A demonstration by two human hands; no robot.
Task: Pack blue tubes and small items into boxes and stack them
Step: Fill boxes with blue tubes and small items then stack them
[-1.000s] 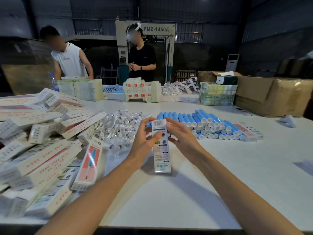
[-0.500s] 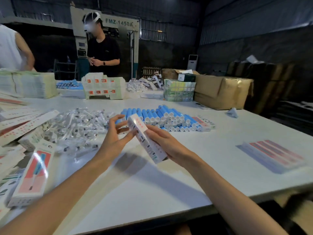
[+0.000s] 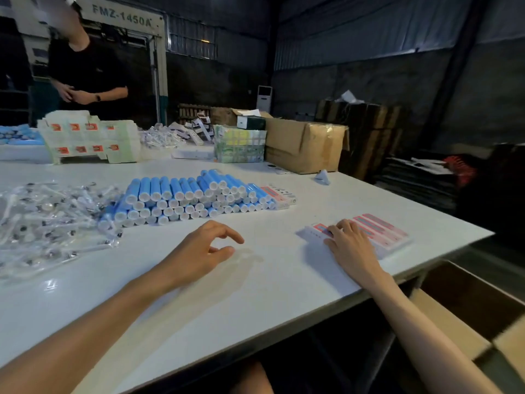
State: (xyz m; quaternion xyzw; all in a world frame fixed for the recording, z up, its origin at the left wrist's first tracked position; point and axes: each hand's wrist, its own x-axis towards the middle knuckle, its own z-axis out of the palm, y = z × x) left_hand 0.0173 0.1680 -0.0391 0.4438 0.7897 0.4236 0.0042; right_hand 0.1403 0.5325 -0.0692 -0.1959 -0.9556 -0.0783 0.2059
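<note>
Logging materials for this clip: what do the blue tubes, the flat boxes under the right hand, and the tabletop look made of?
Blue tubes: likely plastic, smooth blue bodies with white ends. Flat boxes: printed paperboard, seemingly; crisp edges, pink-and-white print. Tabletop: hard white laminate or painted board, judging by its soft glare.

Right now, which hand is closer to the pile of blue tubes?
Left. The left hand hovers just in front of the blue tubes; the right hand rests on the packed boxes off to their right.

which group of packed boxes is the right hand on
The flat row of pink-striped boxes near the table's right corner, under the right hand; not those beside the blue tubes.
</note>
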